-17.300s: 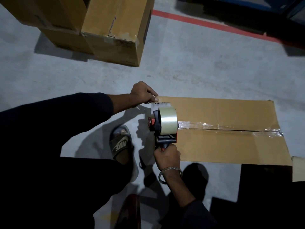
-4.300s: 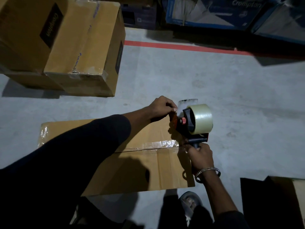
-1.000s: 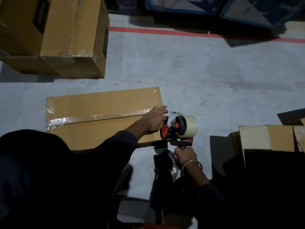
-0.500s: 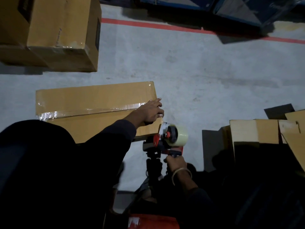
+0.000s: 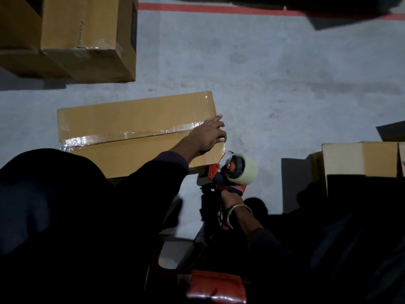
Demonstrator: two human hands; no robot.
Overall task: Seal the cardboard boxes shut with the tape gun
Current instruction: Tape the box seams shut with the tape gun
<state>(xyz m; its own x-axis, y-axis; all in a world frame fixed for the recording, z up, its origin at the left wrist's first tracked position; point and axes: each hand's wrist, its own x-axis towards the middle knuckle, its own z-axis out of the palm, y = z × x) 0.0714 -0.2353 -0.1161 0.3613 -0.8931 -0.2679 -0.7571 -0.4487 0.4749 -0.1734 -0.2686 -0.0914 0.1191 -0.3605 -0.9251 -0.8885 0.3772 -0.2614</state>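
A long brown cardboard box [image 5: 122,115] lies on the grey floor with a shiny strip of clear tape [image 5: 122,136] running along its centre seam. My left hand [image 5: 208,133] rests flat on the box's right end, over the end of the tape, fingers stretched out. My right hand [image 5: 230,197] grips the handle of the red and black tape gun [image 5: 228,172], which carries a pale roll of tape. The gun sits just off the box's near right corner, its mouth towards the box.
Two large brown boxes [image 5: 83,36] stand at the back left. Another cardboard box [image 5: 359,159] stands at the right, its lower part in deep shadow. A red line [image 5: 219,8] crosses the floor at the back. A red object [image 5: 217,286] lies at the bottom.
The tape gun has dropped from the box's right end to just off its near corner. My left hand has stayed flat on the taped end. The view has shifted.
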